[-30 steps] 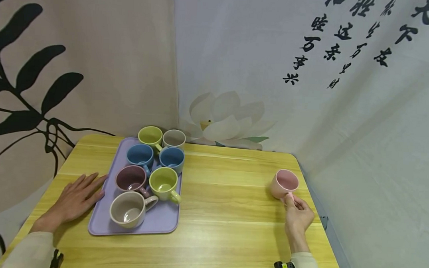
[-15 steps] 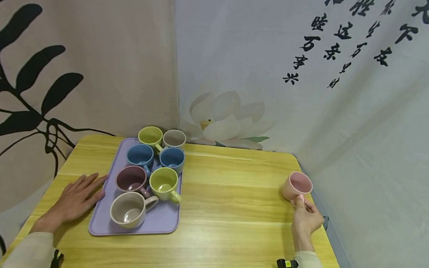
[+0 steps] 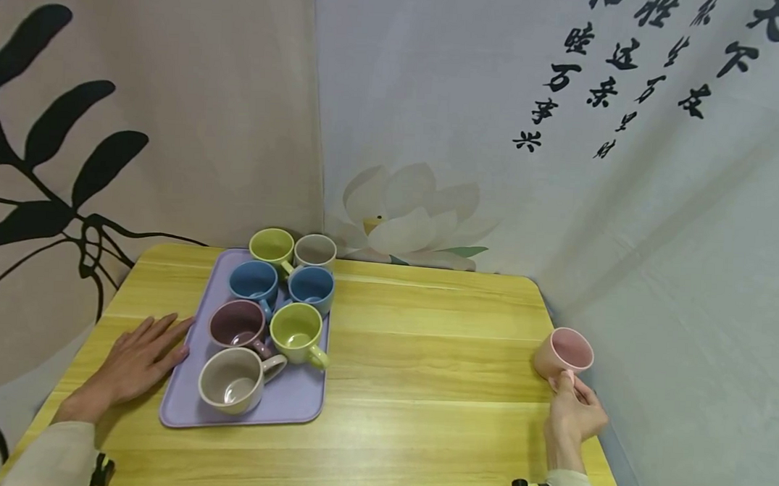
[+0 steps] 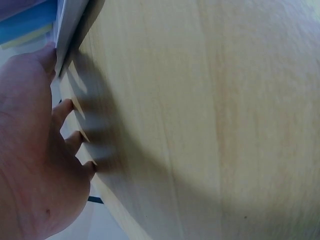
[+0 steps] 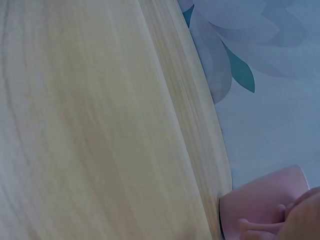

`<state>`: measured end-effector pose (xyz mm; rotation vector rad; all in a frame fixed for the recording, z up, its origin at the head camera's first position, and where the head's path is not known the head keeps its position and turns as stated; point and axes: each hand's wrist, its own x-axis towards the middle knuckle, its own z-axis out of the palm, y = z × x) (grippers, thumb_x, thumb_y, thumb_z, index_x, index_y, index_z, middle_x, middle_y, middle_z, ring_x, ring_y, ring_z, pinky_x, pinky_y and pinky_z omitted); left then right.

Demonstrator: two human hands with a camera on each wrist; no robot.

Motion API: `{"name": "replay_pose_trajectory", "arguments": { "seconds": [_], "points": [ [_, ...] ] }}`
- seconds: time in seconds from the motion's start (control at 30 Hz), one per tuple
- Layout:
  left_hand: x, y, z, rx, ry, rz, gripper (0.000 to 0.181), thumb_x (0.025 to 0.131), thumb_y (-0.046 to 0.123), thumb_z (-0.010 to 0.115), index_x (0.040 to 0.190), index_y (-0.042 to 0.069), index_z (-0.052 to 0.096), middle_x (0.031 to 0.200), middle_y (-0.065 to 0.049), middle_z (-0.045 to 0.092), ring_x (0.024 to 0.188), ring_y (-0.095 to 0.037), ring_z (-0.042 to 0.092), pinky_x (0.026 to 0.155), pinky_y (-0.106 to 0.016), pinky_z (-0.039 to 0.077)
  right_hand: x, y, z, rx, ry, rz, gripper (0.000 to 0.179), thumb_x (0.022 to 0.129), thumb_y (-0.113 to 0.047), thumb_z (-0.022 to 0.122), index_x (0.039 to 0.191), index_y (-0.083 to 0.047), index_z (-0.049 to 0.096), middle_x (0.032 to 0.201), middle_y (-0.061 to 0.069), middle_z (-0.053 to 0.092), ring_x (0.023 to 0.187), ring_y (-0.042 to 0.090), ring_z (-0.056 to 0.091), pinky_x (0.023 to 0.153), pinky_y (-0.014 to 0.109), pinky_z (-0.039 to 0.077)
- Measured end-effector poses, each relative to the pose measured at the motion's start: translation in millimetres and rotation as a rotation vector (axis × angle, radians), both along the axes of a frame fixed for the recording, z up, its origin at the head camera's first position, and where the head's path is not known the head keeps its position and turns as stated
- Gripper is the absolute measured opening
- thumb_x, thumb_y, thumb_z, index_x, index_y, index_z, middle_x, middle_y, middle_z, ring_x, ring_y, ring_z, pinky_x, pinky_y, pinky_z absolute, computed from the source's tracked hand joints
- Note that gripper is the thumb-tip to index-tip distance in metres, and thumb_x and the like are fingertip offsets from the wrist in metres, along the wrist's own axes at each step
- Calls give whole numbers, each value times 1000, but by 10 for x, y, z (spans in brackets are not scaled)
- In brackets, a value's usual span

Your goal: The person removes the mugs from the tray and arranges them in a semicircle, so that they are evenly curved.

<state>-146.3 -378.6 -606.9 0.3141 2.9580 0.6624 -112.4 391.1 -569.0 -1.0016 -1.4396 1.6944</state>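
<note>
Near the table's right edge my right hand (image 3: pixel 574 418) pinches the handle of a pink mug (image 3: pixel 544 360), its mouth facing up. In the right wrist view the pink mug (image 5: pixel 260 197) shows in the lower corner with fingers at its handle. I cannot tell whether its base touches the table. My left hand (image 3: pixel 138 359) lies with fingers spread on the table, fingertips by the left rim of a lilac tray (image 3: pixel 291 402). On that tray stand a cream mug (image 3: pixel 230 381), a plum mug (image 3: pixel 236 327), a front green mug (image 3: pixel 296 329) and several others.
Two blue mugs, one of them the left blue mug (image 3: pixel 253 284), a rear green mug (image 3: pixel 272 246) and a grey mug (image 3: pixel 315 252) fill the tray's back. The wooden table (image 3: pixel 416 389) meets printed cloth hangings (image 3: pixel 422 92) behind and to the right.
My right hand has moved to the right and slightly nearer with the pink mug, bringing it to the table's right edge. My left hand and the tray have stayed put.
</note>
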Motion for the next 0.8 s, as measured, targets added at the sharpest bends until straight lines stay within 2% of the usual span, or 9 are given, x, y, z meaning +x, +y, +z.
{"name": "replay_pose_trajectory", "arguments": {
  "seconds": [0.2,0.3,0.43,0.67,0.8],
  "points": [
    [0,1,-7,-7,1,4,68,120,48,49,180,21,29,180,-39,28,164,-73,17,121,-95,13,71,60,0,-9,-27,-35,7,99,-11,85,103,-5,82,74,-10,73,68,5,78,77,20,68],
    [1,7,-1,-7,1,5,68,120,48,49,180,21,30,179,-39,28,163,-73,18,121,-95,13,98,73,-13,-7,-50,-46,3,100,-10,84,99,-8,81,73,-10,72,66,4,76,75,18,68],
    [5,17,7,-4,-2,9,68,120,48,49,180,21,30,179,-39,28,164,-73,17,122,-95,13,119,64,-16,43,-115,-45,6,101,-14,82,96,-13,79,67,-15,71,62,2,73,66,14,64],
    [18,31,22,8,-7,12,68,120,48,48,180,21,30,180,-39,27,165,-73,16,122,-95,12,146,-16,1,103,-152,-11,6,103,-15,78,101,-12,73,67,-20,69,60,-2,73,63,11,61],
    [20,37,34,5,-13,14,68,120,48,48,180,20,29,179,-40,27,164,-73,16,122,-95,11,160,-69,-24,174,-194,-12,11,102,-21,81,104,-17,70,68,-26,66,61,-7,70,60,8,56]
  ]
}}
